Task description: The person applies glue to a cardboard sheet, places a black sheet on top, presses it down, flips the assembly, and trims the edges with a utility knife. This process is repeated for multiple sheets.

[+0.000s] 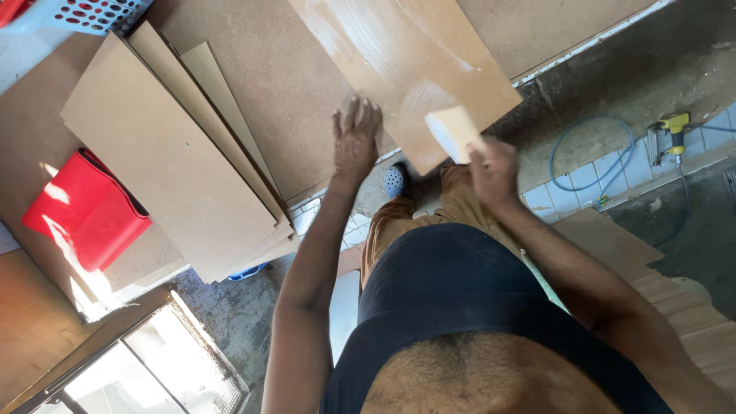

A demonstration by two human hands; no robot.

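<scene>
- Fibreboard panel (406, 69), brown and flat, lies in the upper middle of the head view, tilted, with pale whitish streaks on its face; its near corner points toward the person's legs.
- Left hand (356, 138) lies flat on the near edge of the panel, fingers stretched out and released, pressing rather than gripping.
- Right hand (493, 170) has its fingers closed around a pale sanding block (454, 132), which touches the panel near its lower right corner.
- Stack of fibreboard sheets (172, 153) lies to the left, and a red cloth bag (84, 208) just beside it.
- Risk, as I judge it: the panel is held only by the flat palm, so a strong stroke near the corner could make it slide or turn; the block may also slip off the edge.
- Edges and room: the panel's right side reaches over a white border (590, 42) toward the lower floor; there a blue hose (590, 153) and a yellow nail gun (673, 126) lie, well apart from the hands. Room to the left is narrow because of the stack.
</scene>
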